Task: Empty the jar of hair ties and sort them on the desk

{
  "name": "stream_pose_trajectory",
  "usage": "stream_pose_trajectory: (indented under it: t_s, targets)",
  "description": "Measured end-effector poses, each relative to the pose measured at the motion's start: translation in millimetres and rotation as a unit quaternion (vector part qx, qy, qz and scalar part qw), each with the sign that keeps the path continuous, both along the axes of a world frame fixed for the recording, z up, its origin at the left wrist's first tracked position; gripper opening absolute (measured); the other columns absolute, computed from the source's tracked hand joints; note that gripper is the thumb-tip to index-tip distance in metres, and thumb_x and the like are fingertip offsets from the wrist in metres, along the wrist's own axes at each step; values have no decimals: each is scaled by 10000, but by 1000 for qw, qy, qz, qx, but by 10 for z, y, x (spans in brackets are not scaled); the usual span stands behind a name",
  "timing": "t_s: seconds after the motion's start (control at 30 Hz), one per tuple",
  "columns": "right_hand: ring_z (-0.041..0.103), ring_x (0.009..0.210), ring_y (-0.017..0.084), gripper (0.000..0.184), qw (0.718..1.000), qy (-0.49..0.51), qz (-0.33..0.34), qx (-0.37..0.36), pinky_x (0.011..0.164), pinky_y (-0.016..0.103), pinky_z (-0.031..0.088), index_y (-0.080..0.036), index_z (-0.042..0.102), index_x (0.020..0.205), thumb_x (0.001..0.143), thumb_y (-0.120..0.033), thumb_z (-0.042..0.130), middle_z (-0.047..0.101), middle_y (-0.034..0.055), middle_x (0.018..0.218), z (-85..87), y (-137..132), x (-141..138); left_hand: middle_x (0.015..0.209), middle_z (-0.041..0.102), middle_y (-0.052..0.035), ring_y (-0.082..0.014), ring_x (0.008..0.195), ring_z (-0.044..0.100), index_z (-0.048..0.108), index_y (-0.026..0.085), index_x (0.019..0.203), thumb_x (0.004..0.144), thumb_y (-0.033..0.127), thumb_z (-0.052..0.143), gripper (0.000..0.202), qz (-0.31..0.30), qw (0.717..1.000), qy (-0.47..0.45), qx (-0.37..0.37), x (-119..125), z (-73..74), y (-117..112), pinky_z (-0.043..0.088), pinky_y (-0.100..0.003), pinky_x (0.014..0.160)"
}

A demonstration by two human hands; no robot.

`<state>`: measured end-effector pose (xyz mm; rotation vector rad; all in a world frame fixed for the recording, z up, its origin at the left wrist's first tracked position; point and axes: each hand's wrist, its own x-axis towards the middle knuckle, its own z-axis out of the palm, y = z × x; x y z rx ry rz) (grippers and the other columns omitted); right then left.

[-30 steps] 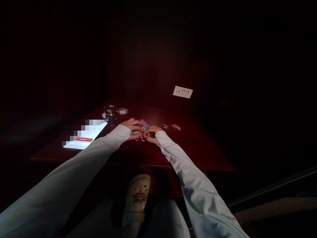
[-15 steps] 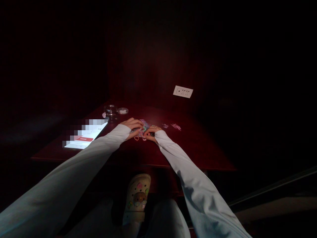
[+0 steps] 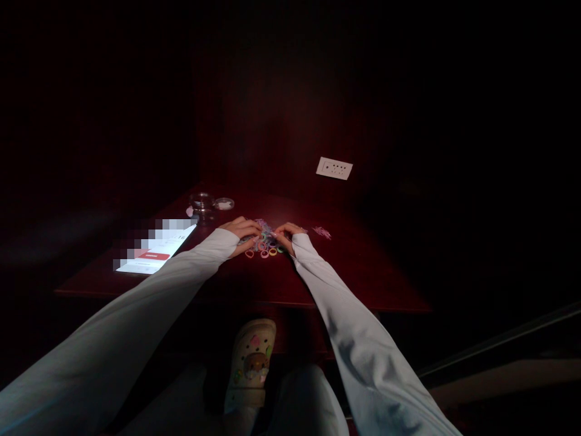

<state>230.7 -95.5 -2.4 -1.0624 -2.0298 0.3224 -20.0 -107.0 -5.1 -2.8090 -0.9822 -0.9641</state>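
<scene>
A pile of small coloured hair ties (image 3: 264,254), pink, yellow, green and purple, lies on the dark red table between my hands. My left hand (image 3: 242,232) rests at the pile's left side, its fingers stretched over the ties and the thumb lower and apart. At the right side, my right hand (image 3: 288,235) has its fingers bent and the fingertips drawn together over the pile. What is in that pinch, if anything, is too small to make out. The hands hide part of the pile.
A small pink-purple heap (image 3: 322,232) lies to the right. At the back left stand a clear jar (image 3: 201,204) and a round lid (image 3: 224,204). A lit phone (image 3: 157,248) lies on the left of the table (image 3: 354,272). A socket plate (image 3: 334,168) is on the wall.
My right hand has moved up and slightly right, uncovering yellow and other hair ties at the pile's near edge. My left hand stays nearly where it was.
</scene>
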Motion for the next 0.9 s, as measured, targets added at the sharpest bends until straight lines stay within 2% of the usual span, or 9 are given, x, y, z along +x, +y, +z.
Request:
stream_pose_trajectory:
  t_s: [0.07, 0.17, 0.27, 0.37, 0.47, 0.63, 0.77, 0.9]
  targets:
    - [555, 807, 198, 312, 998, 10, -56, 32, 802, 320, 430, -225, 723, 817, 935, -505, 656, 655, 42, 821, 39, 44, 148, 1255, 725, -55, -230, 1066, 589, 726, 233, 1131, 1045, 378, 422, 347, 3, 1000, 1, -4, 2, 18, -18, 488, -370, 918]
    - [561, 859, 220, 331, 978, 39, -196, 61, 853, 338, 409, -215, 717, 815, 954, -488, 592, 674, 66, 857, 112, 98, 501, 1272, 728, -42, -242, 1069, 572, 718, 248, 1150, 1033, 361, 438, 323, 20, 1000, 9, -1, 10, 46, -58, 463, -404, 942]
    - [569, 918, 233, 371, 927, 59, -371, 16, 890, 349, 349, -194, 732, 870, 958, -497, 536, 701, 80, 918, 149, 107, 887, 1325, 719, -27, -281, 1135, 534, 712, 276, 1172, 1010, 337, 483, 287, 80, 996, -3, 27, 24, 45, -81, 393, -494, 1023]
    - [571, 935, 229, 385, 882, 67, -465, -50, 915, 357, 277, -200, 746, 922, 946, -509, 518, 720, 58, 914, 125, 85, 1148, 1415, 674, -20, -320, 1268, 476, 706, 300, 1198, 999, 319, 497, 289, 145, 988, -34, 48, 24, 8, -55, 324, -560, 1084]
    - [571, 929, 222, 384, 869, 67, -482, -85, 908, 360, 237, -195, 754, 916, 924, -507, 531, 737, 53, 906, 67, 79, 1240, 1504, 608, -23, -340, 1370, 430, 691, 306, 1244, 986, 306, 506, 317, 155, 986, -42, 40, 3, -40, 6, 303, -588, 1127]
    - [549, 941, 239, 444, 890, 35, -446, -85, 871, 353, 218, -204, 771, 891, 905, -567, 515, 751, 75, 915, 6, 120, 1236, 1572, 540, -47, -319, 1510, 339, 651, 266, 1321, 1030, 333, 427, 373, 137, 989, -42, 31, -35, -108, 107, 298, -567, 1215]
    - [551, 941, 241, 427, 889, 14, -446, -103, 864, 357, 221, -200, 773, 866, 909, -554, 537, 751, 82, 918, 19, 142, 1233, 1623, 474, -58, -310, 1567, 265, 598, 235, 1392, 1056, 360, 357, 431, 124, 990, -61, 13, -75, -191, 218, 305, -566, 1251]
    - [546, 925, 227, 359, 882, 7, -453, -129, 860, 360, 223, -211, 768, 816, 895, -513, 591, 739, 59, 882, 52, 144, 1221, 1614, 482, -84, -302, 1524, 374, 571, 227, 1419, 1060, 377, 343, 451, 102, 992, -67, -20, -115, -275, 315, 337, -558, 1253]
